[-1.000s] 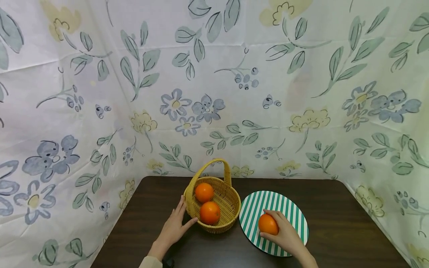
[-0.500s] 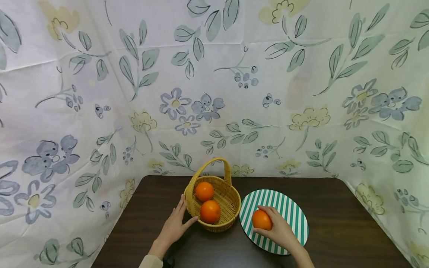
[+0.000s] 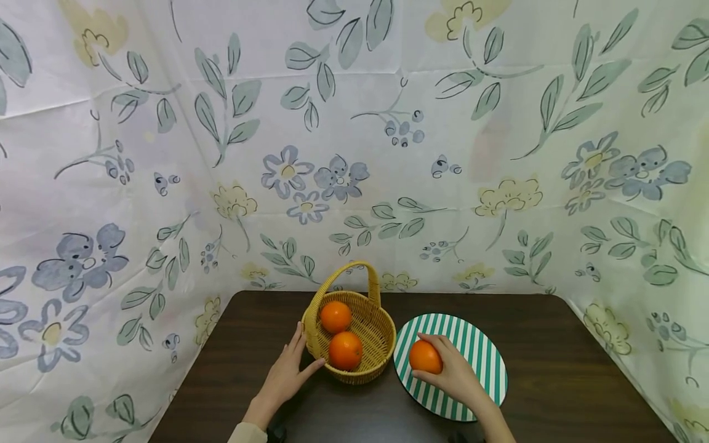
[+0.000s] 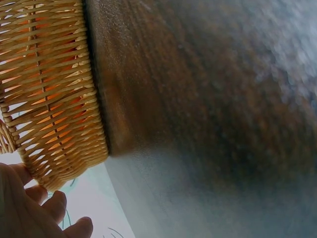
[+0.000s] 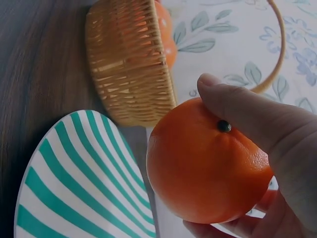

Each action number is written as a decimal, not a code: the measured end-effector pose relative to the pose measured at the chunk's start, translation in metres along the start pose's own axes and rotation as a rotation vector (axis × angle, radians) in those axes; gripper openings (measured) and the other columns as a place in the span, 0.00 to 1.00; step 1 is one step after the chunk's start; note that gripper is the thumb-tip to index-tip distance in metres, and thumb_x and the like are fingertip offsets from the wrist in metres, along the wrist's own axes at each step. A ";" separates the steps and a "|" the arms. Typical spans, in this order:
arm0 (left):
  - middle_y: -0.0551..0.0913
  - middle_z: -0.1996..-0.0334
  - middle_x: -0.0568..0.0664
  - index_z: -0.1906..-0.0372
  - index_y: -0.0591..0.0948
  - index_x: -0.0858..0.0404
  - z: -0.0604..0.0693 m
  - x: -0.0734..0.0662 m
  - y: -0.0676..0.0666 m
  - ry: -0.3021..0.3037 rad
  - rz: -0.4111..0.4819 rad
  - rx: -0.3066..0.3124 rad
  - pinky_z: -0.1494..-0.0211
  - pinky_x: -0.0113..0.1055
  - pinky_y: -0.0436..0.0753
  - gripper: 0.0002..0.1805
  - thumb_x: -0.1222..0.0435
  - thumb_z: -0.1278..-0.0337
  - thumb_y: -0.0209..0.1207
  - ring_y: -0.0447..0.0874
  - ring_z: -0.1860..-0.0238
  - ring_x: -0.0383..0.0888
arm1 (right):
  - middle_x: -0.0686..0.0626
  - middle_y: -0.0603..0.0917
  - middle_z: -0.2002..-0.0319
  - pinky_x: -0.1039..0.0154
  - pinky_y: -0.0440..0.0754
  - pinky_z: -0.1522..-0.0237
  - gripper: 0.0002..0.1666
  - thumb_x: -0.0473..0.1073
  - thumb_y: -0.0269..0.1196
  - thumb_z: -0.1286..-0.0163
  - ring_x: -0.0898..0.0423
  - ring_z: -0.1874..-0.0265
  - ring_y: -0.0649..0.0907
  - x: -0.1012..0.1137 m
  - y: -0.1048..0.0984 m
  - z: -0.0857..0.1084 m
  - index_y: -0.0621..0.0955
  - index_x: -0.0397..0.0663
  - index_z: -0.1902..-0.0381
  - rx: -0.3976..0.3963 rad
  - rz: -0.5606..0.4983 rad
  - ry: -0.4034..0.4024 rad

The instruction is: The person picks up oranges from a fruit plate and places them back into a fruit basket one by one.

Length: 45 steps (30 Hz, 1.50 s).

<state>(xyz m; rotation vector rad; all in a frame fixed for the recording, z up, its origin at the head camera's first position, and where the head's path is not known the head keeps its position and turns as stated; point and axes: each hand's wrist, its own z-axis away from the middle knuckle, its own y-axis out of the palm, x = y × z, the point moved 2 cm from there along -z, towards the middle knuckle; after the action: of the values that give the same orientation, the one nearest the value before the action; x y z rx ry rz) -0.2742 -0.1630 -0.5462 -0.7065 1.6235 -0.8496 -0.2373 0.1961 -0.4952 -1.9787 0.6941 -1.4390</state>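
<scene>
My right hand point(image 3: 455, 374) grips an orange point(image 3: 425, 357) between thumb and fingers, held over the left part of a round green-and-white striped mat point(image 3: 487, 351). In the right wrist view the orange point(image 5: 208, 163) shows its small green stem end, raised above the mat point(image 5: 74, 173). To the left stands a yellow wicker basket point(image 3: 379, 329) with a tall handle. Two oranges lie inside it, one orange point(image 3: 335, 317) behind the other orange point(image 3: 346, 351). My left hand point(image 3: 282, 375) touches the basket's left side with spread, fairly straight fingers.
The dark wooden table point(image 3: 559, 369) carries the basket and the mat, which sit close side by side. A floral cloth point(image 3: 354, 154) hangs behind the table and along both sides. The basket handle point(image 3: 372, 280) arches up above the rim.
My right hand has carried the orange leftward and slightly up, from the mat's middle toward the basket. The left hand stays at the basket's side.
</scene>
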 end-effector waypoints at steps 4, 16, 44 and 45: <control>0.37 0.26 0.44 0.26 0.46 0.50 -0.002 -0.001 -0.001 0.010 0.000 -0.008 0.35 0.62 0.57 0.48 0.36 0.47 0.51 0.54 0.32 0.64 | 0.52 0.75 0.49 0.61 0.78 0.67 0.42 0.58 0.73 0.53 0.55 0.61 0.78 0.002 0.001 -0.004 0.71 0.66 0.39 0.001 0.000 -0.004; 0.36 0.26 0.42 0.26 0.46 0.50 -0.002 0.001 0.001 0.019 0.007 -0.013 0.32 0.60 0.54 0.48 0.37 0.47 0.52 0.53 0.31 0.61 | 0.52 0.75 0.48 0.61 0.78 0.65 0.41 0.59 0.73 0.54 0.56 0.60 0.78 0.008 0.005 -0.012 0.73 0.65 0.40 -0.015 0.001 -0.037; 0.38 0.26 0.43 0.26 0.49 0.51 0.002 0.003 0.002 0.002 0.005 -0.010 0.35 0.63 0.57 0.48 0.36 0.47 0.52 0.54 0.32 0.65 | 0.51 0.75 0.46 0.60 0.79 0.63 0.41 0.57 0.73 0.52 0.55 0.58 0.78 0.036 0.017 -0.035 0.73 0.61 0.39 -0.035 -0.071 -0.126; 0.37 0.26 0.43 0.26 0.48 0.51 0.001 0.003 0.002 0.002 0.007 -0.010 0.35 0.63 0.57 0.48 0.36 0.47 0.52 0.54 0.32 0.65 | 0.51 0.75 0.46 0.60 0.79 0.63 0.41 0.57 0.73 0.52 0.55 0.58 0.78 0.037 0.017 -0.036 0.73 0.60 0.39 -0.040 -0.076 -0.132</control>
<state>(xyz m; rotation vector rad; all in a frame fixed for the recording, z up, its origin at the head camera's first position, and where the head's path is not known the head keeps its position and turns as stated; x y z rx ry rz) -0.2738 -0.1643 -0.5495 -0.7069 1.6317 -0.8383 -0.2629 0.1525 -0.4752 -2.1299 0.5999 -1.3327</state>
